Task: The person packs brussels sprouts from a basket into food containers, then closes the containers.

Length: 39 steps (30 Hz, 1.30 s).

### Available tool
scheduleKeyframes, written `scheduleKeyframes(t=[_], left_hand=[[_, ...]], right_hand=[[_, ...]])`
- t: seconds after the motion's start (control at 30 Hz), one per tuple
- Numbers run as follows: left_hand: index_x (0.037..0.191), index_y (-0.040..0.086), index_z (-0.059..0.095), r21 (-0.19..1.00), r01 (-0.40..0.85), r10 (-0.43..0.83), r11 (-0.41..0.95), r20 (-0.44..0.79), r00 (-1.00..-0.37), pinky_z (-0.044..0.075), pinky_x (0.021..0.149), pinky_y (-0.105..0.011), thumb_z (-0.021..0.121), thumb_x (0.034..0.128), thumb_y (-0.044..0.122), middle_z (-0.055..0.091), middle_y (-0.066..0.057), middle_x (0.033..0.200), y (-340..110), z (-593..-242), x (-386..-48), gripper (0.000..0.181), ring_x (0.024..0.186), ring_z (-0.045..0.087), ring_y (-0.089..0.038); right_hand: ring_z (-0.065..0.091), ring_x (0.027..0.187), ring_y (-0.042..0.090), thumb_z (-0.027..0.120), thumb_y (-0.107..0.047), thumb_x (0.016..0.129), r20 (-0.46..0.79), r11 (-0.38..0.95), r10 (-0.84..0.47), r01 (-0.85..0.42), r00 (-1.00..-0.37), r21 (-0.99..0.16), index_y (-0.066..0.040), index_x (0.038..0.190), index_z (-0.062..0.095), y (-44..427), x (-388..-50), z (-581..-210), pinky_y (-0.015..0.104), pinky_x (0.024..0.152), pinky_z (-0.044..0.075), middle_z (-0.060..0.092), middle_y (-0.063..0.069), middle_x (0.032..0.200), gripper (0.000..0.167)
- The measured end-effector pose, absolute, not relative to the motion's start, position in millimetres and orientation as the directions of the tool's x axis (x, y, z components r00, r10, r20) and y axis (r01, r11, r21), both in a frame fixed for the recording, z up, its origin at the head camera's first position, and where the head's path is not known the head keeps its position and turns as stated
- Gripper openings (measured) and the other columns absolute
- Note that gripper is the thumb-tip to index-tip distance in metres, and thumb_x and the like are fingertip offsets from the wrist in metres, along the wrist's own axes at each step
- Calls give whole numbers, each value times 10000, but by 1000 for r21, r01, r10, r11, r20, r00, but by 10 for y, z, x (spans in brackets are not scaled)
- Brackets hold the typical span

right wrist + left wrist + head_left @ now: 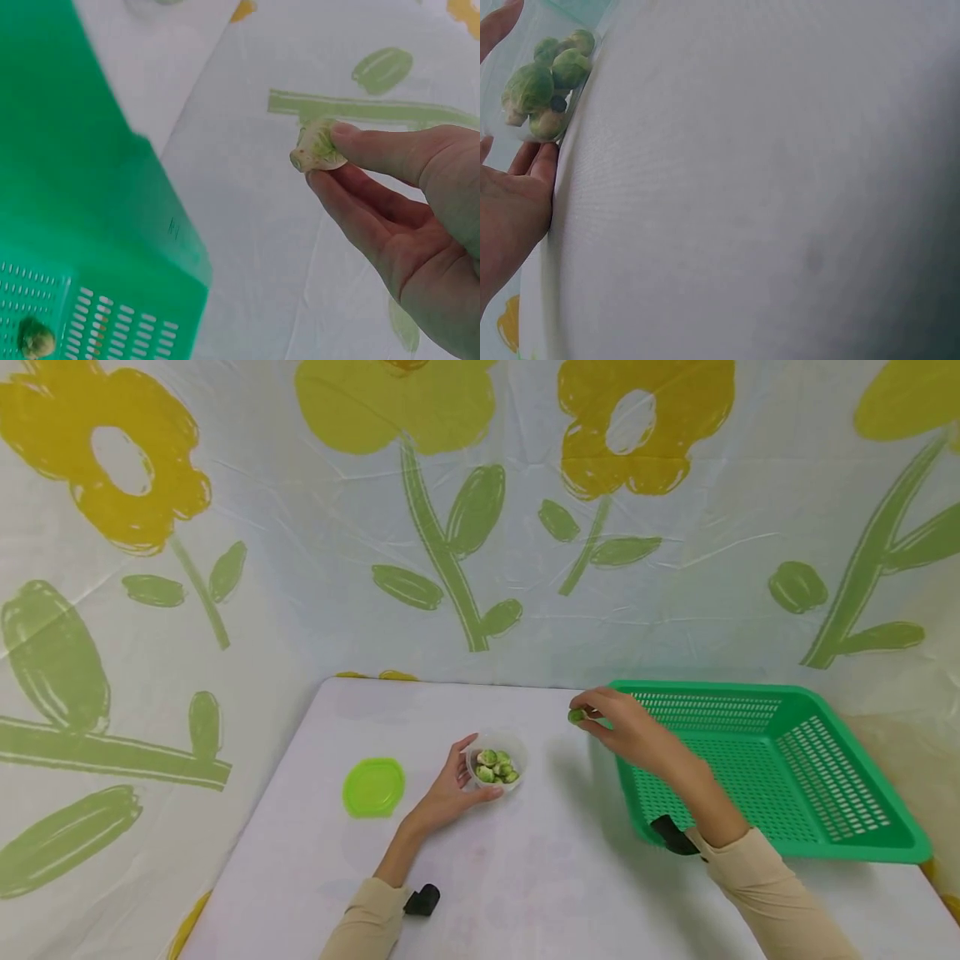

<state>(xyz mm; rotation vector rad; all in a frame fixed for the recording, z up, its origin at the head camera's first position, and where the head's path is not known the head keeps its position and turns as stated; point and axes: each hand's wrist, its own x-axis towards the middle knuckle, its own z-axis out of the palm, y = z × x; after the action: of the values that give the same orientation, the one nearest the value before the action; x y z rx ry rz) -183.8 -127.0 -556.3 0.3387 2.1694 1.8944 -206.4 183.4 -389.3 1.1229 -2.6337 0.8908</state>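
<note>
A clear round container (pixel 521 750) stands on the table holding several Brussels sprouts (pixel 497 767). The left hand (pixel 448 795) grips its left side, thumb at the near edge and fingers around the far side; in the left wrist view, the sprouts (pixel 547 90) show through the clear wall above the hand (pixel 514 214). Between thumb and fingertips, the right hand (pixel 628 728) pinches one sprout (pixel 577 716), raised near the basket's far left corner. That sprout (pixel 319 148) is plain in the right wrist view, its cut stem pointing away from the hand (pixel 420 206).
A green slotted basket (pixel 772 777) stands on the right of the table, partly behind the right forearm. One sprout (pixel 36 339) lies inside it in the right wrist view. A bright green lid (pixel 373 787) lies left of the container. Flower-patterned cloth (pixel 525 635) hangs behind the table.
</note>
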Motion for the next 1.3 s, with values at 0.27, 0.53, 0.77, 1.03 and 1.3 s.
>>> scheduleKeyframes(t=[0.27,0.53,0.77,1.03,1.3], left_hand=[[1638,256,173,991,14,329,131,-30,-944,252,1238,-484,858,868,261,419,-154,1498,-1290,-5582,-1833,1030,1474,355,-281],[1632,273,174,990,1,324,141,-45,-945,261,1237,-457,859,866,261,423,-133,1504,-1280,-5567,-1826,1028,1468,371,-262],[1632,272,174,991,3,329,131,-41,-944,263,1236,-468,856,870,256,428,-134,1498,-1277,-5584,-1832,1023,1458,385,-265],[1629,274,180,992,16,332,123,-26,-943,269,1231,-499,850,876,253,424,-144,1502,-1276,-5595,-1842,1008,1451,392,-274],[1625,300,188,989,10,319,150,-39,-947,256,1237,-490,850,874,299,403,-146,1522,-1268,-5578,-1833,1002,1475,356,-258]], right_hand=[[688,960,318,713,122,895,357,521,-636,-722,-684,-456,42,1103,665,1608,-2021,-3925,444,843,603,677,134,1035,228],[692,971,297,713,73,920,336,516,-656,-726,-676,-454,32,1126,663,1402,-2008,-4004,429,850,604,675,132,1053,216],[688,951,292,729,88,899,355,492,-659,-737,-663,-463,39,1105,663,1252,-2003,-4106,431,842,604,670,133,1033,221],[683,954,299,729,99,896,335,481,-673,-734,-659,-479,37,1091,666,1086,-2028,-4251,406,864,601,672,145,1014,214],[680,960,313,721,106,898,285,492,-677,-706,-678,-510,48,1100,669,1002,-2031,-4388,459,866,598,677,164,1033,217]])
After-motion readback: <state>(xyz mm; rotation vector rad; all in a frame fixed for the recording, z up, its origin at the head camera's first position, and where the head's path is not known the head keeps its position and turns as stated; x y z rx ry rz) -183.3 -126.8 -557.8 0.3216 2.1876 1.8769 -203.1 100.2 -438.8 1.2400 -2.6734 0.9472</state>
